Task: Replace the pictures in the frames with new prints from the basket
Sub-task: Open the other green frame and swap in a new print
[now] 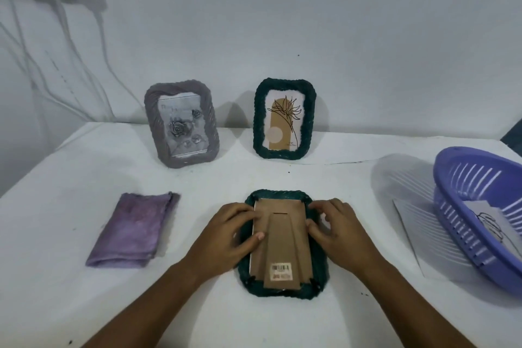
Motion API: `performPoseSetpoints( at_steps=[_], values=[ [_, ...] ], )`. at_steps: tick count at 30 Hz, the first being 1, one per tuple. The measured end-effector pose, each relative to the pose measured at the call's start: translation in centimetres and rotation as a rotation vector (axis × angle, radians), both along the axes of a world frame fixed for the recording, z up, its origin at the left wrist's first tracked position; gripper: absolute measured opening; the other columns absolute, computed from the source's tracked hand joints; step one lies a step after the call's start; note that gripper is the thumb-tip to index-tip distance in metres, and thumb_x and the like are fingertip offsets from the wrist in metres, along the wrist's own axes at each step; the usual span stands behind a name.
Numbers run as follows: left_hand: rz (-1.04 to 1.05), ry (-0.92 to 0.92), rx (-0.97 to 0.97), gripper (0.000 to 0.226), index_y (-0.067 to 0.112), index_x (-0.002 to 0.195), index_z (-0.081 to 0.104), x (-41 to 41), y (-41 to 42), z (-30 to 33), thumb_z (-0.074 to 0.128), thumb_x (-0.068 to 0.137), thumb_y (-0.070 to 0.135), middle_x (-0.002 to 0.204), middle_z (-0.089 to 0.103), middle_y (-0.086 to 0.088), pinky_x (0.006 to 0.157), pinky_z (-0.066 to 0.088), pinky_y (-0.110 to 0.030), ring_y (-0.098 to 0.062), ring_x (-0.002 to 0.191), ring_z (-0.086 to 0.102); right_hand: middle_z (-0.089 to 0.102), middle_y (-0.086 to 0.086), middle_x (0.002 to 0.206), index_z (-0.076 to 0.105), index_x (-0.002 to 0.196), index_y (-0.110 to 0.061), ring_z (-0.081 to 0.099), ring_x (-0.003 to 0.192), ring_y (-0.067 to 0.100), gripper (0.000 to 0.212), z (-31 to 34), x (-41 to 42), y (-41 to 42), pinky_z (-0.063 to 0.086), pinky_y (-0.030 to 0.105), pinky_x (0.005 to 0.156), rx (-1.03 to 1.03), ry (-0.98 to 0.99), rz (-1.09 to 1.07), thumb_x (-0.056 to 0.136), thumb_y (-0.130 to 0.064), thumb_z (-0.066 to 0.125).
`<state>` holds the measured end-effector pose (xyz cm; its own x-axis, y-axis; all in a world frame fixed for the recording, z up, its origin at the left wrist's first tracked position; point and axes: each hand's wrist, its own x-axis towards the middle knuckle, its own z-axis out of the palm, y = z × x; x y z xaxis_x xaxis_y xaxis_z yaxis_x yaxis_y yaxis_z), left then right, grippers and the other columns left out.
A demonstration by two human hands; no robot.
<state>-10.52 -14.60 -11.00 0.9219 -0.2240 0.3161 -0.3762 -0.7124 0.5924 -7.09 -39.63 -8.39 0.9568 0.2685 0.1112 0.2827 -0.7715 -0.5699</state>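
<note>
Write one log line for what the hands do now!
left hand + right hand | pressing brown cardboard backing | face-down dark green woven frame

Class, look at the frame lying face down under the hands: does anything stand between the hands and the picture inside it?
Yes. The brown backing board with its stand covers the picture, lying in the green frame. The left hand and right hand rest at the board's side edges.
</note>
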Motion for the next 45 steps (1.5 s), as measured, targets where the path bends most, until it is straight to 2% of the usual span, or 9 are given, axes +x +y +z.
performPoseSetpoints(
  at_steps=[6,9,13,20,30,34,41,45],
  values=[
    [0.046,-0.009,-0.008,0.043,0.025,0.117,0.062,0.2,-0.1,0.1,0.051,0.088,0.054,0.112,0.053,0.013,0.093,0.043,-0.025,-0.003,0.109,0.047,0.053,-0.012,0.123,0.052,0.122,-0.029,0.038,0.11,0.007,0.037,-1.4,0.9,-0.3,0.036,0.025,0.095,-0.001,-0.074,0.076,0.09,-0.047,0.044],
    [0.065,-0.021,0.037,0.044,0.029,0.119,0.06,0.9,-0.3,0.1,0.052,0.085,0.056,0.114,0.048,0.012,0.096,0.04,-0.031,-0.007,0.11,0.044,0.051,-0.011,0.125,0.052,0.122,-0.032,0.037,0.114,0.009,0.048,-1.6,1.1,-0.2,0.037,0.028,0.097,-0.041,-0.09,0.084,0.087,-0.057,0.032],
    [0.117,0.034,-0.024,0.042,0.029,0.111,0.062,1.8,-0.4,0.6,0.051,0.082,0.058,0.106,0.049,0.012,0.093,0.041,-0.033,-0.008,0.102,0.046,0.049,-0.01,0.131,0.049,0.129,-0.034,0.037,0.117,0.013,0.058,-1.9,1.3,-0.2,0.037,0.032,0.1,-0.102,-0.089,0.091,0.085,-0.064,0.027],
    [0.164,0.04,0.04,0.045,0.026,0.115,0.057,1.9,-0.9,0.1,0.047,0.083,0.056,0.109,0.045,0.012,0.093,0.04,-0.029,-0.008,0.103,0.043,0.045,-0.009,0.134,0.043,0.134,-0.036,0.035,0.114,0.015,0.063,-1.5,1.8,0.0,0.034,0.031,0.097,-0.187,-0.073,0.105,0.082,-0.066,0.025],
    [0.179,0.122,0.09,0.06,0.024,0.126,0.052,1.9,-1.0,0.6,0.042,0.079,0.061,0.111,0.041,0.009,0.097,0.034,-0.028,-0.007,0.105,0.038,0.034,-0.011,0.136,0.023,0.142,-0.045,0.029,0.119,0.016,0.074,-0.8,2.6,0.0,0.023,0.029,0.093,-0.322,0.014,0.164,0.073,-0.07,0.012],
    [0.166,0.185,0.111,0.067,0.028,0.131,0.047,2.0,-0.9,1.2,0.04,0.075,0.063,0.109,0.037,0.012,0.097,0.029,-0.026,-0.003,0.102,0.032,0.033,-0.01,0.137,0.022,0.141,-0.045,0.028,0.121,0.016,0.077,-0.5,2.9,0.1,0.024,0.032,0.096,-0.32,0.047,0.179,0.069,-0.071,0.012],
    [0.177,0.236,0.163,0.08,0.03,0.137,0.043,2.6,-1.3,1.7,0.036,0.066,0.066,0.104,0.035,0.01,0.086,0.016,-0.022,-0.006,0.105,0.036,0.032,-0.01,0.139,0.022,0.142,-0.045,0.027,0.122,0.016,0.076,-0.7,3.2,-0.2,0.023,0.033,0.097,-0.289,0.06,0.202,0.07,-0.072,0.013],
    [0.192,0.262,0.112,0.079,0.03,0.136,0.045,2.7,-1.3,1.7,0.038,0.066,0.065,0.103,0.038,0.008,0.099,0.026,-0.03,-0.007,0.104,0.04,0.032,-0.009,0.139,0.022,0.142,-0.045,0.027,0.123,0.017,0.064,-0.8,3.1,-0.3,0.022,0.034,0.1,-0.267,0.074,0.204,0.08,-0.064,0.025]
  ],
)
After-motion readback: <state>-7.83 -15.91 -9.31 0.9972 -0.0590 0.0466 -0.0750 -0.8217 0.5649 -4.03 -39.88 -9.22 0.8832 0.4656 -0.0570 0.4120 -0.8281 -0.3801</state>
